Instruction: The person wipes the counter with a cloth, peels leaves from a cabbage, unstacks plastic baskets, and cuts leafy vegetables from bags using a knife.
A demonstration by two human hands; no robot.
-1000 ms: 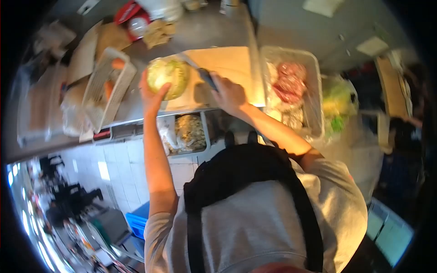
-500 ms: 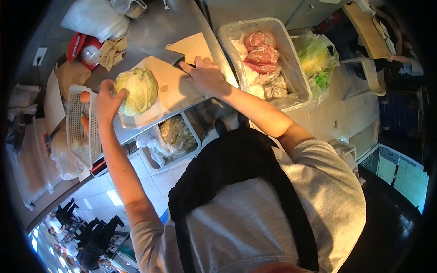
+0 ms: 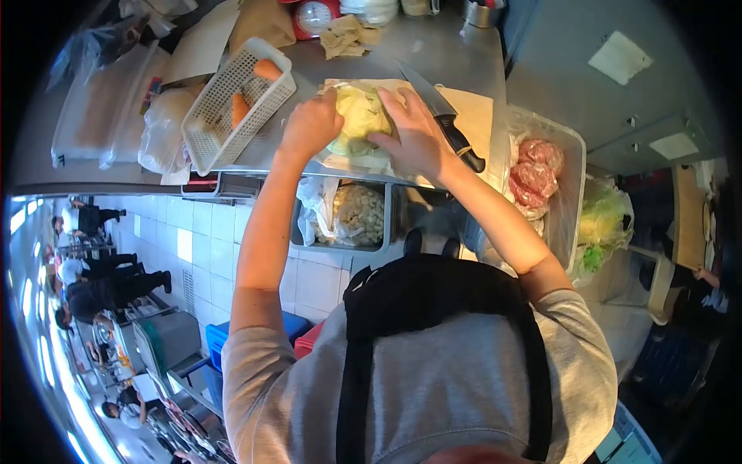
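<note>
A pale green cabbage [image 3: 361,120] sits on the brown cutting board [image 3: 473,116] at the edge of the steel counter. My left hand [image 3: 311,126] is curled against its left side, fingers bent. On the other side, my right hand [image 3: 416,133] cups the cabbage with thumb and fingers apart, so it is held between both hands. Just right of that hand lies a knife [image 3: 447,120] with a black handle, its blade pointing away from me. The cabbage's underside is hidden.
A white basket [image 3: 202,143] with carrots [image 3: 240,110] stands left. Below the counter edge is a grey bin [image 3: 340,246] of pale chopped pieces. A tub [image 3: 573,166] of bagged meat stands right. A red scale [image 3: 313,17] is at the back. People [image 3: 108,290] work far left.
My right hand has left the knife handle and come over to the cabbage's right side. The knife stays on the board. The camera view has turned and shifted.
</note>
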